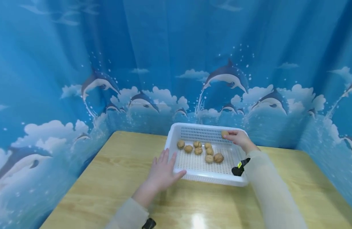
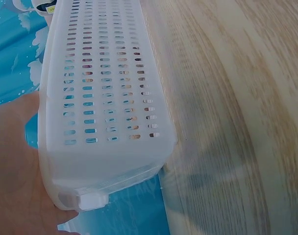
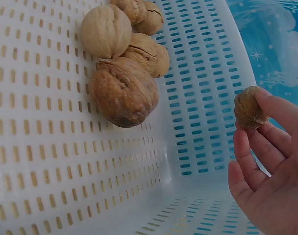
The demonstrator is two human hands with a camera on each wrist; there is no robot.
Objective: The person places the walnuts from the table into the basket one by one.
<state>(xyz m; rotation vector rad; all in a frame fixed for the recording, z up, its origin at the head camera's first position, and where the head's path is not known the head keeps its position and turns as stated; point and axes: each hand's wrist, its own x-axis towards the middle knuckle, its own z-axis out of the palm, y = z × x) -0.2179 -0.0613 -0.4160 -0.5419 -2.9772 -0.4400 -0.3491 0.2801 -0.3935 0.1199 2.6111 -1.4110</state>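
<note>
A white perforated plastic basket [image 1: 204,176] stands on the table with several walnuts [image 1: 198,150] on its floor. My right hand [image 1: 239,138] pinches one walnut [image 3: 250,108] between thumb and fingers, raised by the far right part of the basket's rim. In the right wrist view, a large brown walnut [image 3: 124,92] lies beside paler ones [image 3: 106,31] inside the basket. With fingers spread, my left hand [image 1: 162,172] rests on the basket's near left corner. The left wrist view shows that hand [image 2: 14,166] at the rim beside the slotted side wall [image 2: 105,78].
The wooden table [image 1: 130,152] extends to both sides of the basket and in front of it. A blue curtain [image 1: 153,63] printed with dolphins hangs behind and at the sides. A black wrist camera [image 1: 239,168] is strapped to the right wrist.
</note>
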